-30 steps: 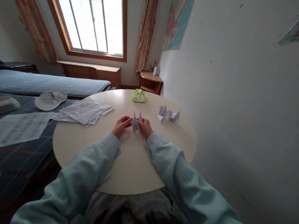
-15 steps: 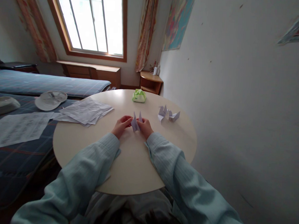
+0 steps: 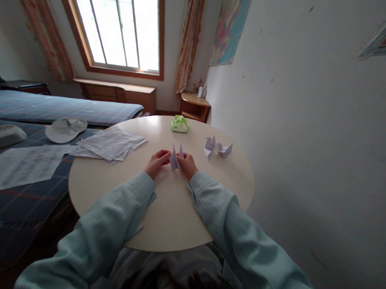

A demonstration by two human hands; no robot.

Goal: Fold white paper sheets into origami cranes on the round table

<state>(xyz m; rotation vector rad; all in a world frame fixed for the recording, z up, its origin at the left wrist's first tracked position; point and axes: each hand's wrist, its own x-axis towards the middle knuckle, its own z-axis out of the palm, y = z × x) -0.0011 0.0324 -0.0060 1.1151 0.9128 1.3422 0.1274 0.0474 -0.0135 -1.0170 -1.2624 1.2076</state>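
Note:
Between my two hands, over the middle of the round table (image 3: pixel 170 216), is a folded white paper (image 3: pixel 174 160) with two pointed tips sticking up. My left hand (image 3: pixel 158 163) pinches its left side between thumb and fingers. On the right side, my right hand (image 3: pixel 187 165) is closed on the same paper. Fingers hide parts of its lower folds. Two finished-looking folded paper birds, one paper bird (image 3: pixel 209 146) and another paper bird (image 3: pixel 225 150), stand close together on the table to the right of my hands.
A green tissue pack (image 3: pixel 180 124) lies near the table's far edge. Loose paper sheets (image 3: pixel 110 143) overlap the left edge. Beside the table, a bed (image 3: pixel 33 166) holds a white cap (image 3: pixel 66 129) and a printed sheet (image 3: pixel 23 163). A white wall (image 3: pixel 309 146) rises at the right.

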